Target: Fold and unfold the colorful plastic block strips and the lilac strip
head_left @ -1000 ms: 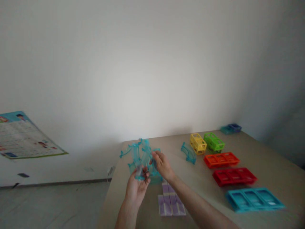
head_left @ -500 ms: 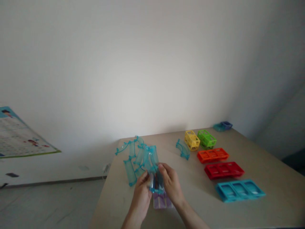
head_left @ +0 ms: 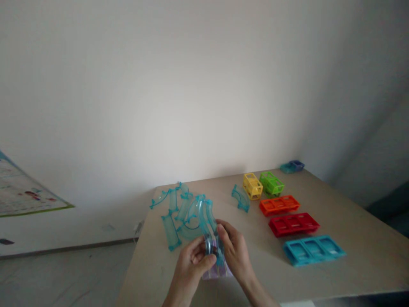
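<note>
Though curved, track (teal) between fingers

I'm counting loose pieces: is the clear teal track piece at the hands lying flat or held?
Held: the left hand and right hand pinch the track piece on edge over the purple tiles.
</note>
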Action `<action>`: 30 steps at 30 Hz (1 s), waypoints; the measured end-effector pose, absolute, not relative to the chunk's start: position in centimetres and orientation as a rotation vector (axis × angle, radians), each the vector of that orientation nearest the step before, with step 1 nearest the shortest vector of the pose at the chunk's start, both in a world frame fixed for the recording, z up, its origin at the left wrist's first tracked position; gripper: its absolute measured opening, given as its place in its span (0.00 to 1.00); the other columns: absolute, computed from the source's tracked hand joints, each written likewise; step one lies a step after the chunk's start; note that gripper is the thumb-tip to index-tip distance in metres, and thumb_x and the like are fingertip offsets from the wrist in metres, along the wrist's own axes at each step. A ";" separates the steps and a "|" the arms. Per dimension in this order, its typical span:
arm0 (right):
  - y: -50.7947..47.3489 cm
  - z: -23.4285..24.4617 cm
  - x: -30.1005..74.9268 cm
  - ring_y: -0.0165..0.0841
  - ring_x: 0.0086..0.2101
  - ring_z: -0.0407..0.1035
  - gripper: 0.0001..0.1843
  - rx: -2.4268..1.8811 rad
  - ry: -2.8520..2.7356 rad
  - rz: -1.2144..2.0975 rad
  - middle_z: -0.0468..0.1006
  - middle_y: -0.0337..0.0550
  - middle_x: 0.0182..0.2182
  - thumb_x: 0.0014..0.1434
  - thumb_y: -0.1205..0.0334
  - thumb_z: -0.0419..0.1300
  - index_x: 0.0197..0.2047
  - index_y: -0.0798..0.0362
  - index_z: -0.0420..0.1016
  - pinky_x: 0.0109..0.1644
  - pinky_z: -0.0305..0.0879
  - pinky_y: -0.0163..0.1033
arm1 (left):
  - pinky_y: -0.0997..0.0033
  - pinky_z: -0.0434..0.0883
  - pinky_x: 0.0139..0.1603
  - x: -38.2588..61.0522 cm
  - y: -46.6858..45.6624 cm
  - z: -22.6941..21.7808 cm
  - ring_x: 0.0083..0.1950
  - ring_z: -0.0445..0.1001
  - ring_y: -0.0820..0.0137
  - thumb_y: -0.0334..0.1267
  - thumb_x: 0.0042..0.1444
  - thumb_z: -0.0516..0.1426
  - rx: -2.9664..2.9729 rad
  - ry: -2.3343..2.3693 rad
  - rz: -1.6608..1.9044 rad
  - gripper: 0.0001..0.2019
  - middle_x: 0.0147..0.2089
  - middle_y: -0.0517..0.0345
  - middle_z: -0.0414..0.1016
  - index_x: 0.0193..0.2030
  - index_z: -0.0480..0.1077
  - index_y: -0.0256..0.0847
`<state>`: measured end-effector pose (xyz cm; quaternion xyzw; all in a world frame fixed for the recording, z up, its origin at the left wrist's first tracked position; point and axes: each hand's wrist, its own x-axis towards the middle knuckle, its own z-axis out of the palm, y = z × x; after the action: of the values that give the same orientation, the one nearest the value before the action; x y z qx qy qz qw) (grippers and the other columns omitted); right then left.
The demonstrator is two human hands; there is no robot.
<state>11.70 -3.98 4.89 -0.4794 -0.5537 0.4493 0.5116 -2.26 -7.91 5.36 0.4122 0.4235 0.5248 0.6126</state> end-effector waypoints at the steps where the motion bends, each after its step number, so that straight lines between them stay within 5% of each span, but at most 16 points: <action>1: -4.3 4.9 11.8 0.38 0.35 0.74 0.26 -1.153 -1.355 1.092 0.81 0.48 0.36 0.63 0.44 0.52 0.51 0.56 0.76 0.39 0.70 0.37 | 0.65 0.71 0.50 -2.2 -7.9 5.2 0.48 0.77 0.58 0.39 0.45 0.69 0.928 0.986 1.235 0.23 0.45 0.43 0.80 0.49 0.76 0.36; 5: -5.7 5.1 12.4 0.34 0.31 0.71 0.31 -1.089 -1.525 1.092 0.79 0.44 0.38 0.58 0.53 0.62 0.64 0.51 0.65 0.34 0.70 0.36 | 0.61 0.74 0.47 -2.3 -8.2 4.9 0.46 0.78 0.57 0.40 0.49 0.67 0.834 0.959 1.291 0.21 0.50 0.40 0.79 0.51 0.75 0.37; 14: -5.1 6.8 13.0 0.34 0.32 0.72 0.20 -1.066 -1.623 0.955 0.77 0.44 0.36 0.61 0.56 0.60 0.56 0.50 0.74 0.35 0.70 0.36 | 0.60 0.71 0.54 -1.5 -8.2 6.8 0.56 0.73 0.54 0.38 0.47 0.68 0.795 0.788 1.286 0.25 0.55 0.41 0.76 0.53 0.74 0.38; 22: -2.2 6.4 12.7 0.33 0.33 0.74 0.18 -1.309 -1.753 0.562 0.77 0.45 0.39 0.62 0.57 0.57 0.54 0.51 0.73 0.39 0.70 0.34 | 0.63 0.74 0.48 -2.5 -7.6 4.6 0.47 0.78 0.57 0.40 0.42 0.70 0.754 1.122 1.447 0.27 0.52 0.43 0.77 0.51 0.76 0.40; 27: 3.2 4.9 13.1 0.39 0.39 0.75 0.17 -1.695 -1.853 0.265 0.77 0.51 0.41 0.62 0.60 0.57 0.52 0.57 0.74 0.43 0.68 0.38 | 0.74 0.71 0.28 -4.3 -8.2 1.6 0.27 0.73 0.70 0.46 0.43 0.69 0.825 1.361 1.580 0.20 0.35 0.51 0.80 0.42 0.78 0.38; 30: 5.5 4.1 13.0 0.42 0.38 0.76 0.14 -1.789 -1.868 0.236 0.78 0.55 0.39 0.61 0.60 0.57 0.46 0.58 0.77 0.39 0.67 0.39 | 0.78 0.63 0.20 -5.1 -8.8 -0.4 0.19 0.64 0.74 0.49 0.40 0.69 0.769 1.453 1.611 0.19 0.19 0.62 0.70 0.35 0.77 0.38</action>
<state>13.04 5.46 4.11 -0.6635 -0.6927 0.0875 0.2690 -5.06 -8.81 -0.37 0.3051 0.5765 0.6390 0.4078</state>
